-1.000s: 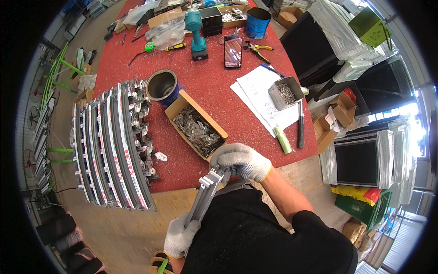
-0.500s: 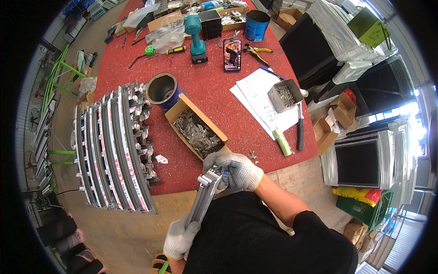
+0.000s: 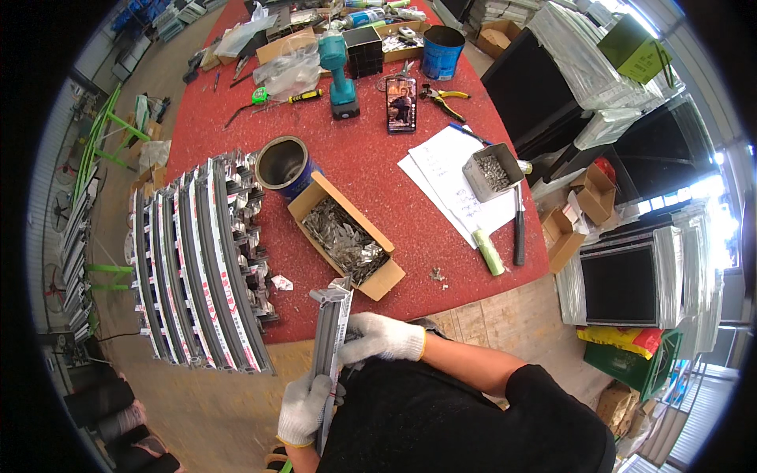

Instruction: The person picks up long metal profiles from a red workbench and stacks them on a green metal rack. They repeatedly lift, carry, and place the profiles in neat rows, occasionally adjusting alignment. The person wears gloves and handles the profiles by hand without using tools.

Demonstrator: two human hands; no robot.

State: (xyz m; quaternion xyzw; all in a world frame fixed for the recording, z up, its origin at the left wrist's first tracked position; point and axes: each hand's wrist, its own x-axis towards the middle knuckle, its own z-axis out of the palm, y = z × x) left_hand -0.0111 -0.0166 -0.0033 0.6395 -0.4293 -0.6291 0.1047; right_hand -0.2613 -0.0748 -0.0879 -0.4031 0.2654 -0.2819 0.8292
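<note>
A grey aluminium profile (image 3: 327, 339) stands steeply in front of my body, its upper end by the table's near edge. Lower down, my gloved left hand (image 3: 303, 410) is wrapped round it. My gloved right hand (image 3: 382, 337) is closed against the profile's right side, higher up; its fingertips are partly hidden. Just beyond the profile's top end is an open cardboard box (image 3: 382, 280) full of small flat metal pieces (image 3: 343, 236). Several similar profiles (image 3: 213, 276) lie side by side at the table's left.
On the red table (image 3: 363, 158) stand a dark blue can (image 3: 303, 183), a cordless drill (image 3: 341, 87), a phone (image 3: 401, 106), pliers (image 3: 445, 94) and a square tin of small fasteners (image 3: 473, 177) on paper sheets (image 3: 434, 169). Wrapped panels (image 3: 623, 276) are stacked on the right.
My right hand has moved down and left from the profile's top end and the box to the profile's side. The profile has turned more upright, its top end now bare.
</note>
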